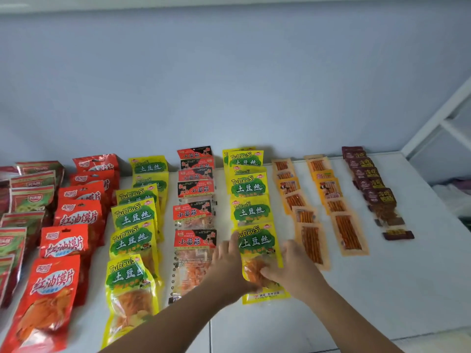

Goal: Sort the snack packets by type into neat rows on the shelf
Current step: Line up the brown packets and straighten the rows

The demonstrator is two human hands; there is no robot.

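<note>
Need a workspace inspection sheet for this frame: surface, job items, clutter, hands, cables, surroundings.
Surface: white shelf top, flat.
Job's things: packets in overlapping rows running front to back. From the left: red-green packets, red packets, yellow packets, red-black packets, second yellow row, two orange stick-snack rows, maroon packets. The front yellow packet of the second yellow row lies between both hands.
Clutter: nothing seen.
Grippers: left hand, fingers straight along the front yellow packet's left edge; right hand, fingers curled onto its lower right.
Cables: nothing seen.
Surroundings: pale blue wall behind; white frame at right.
</note>
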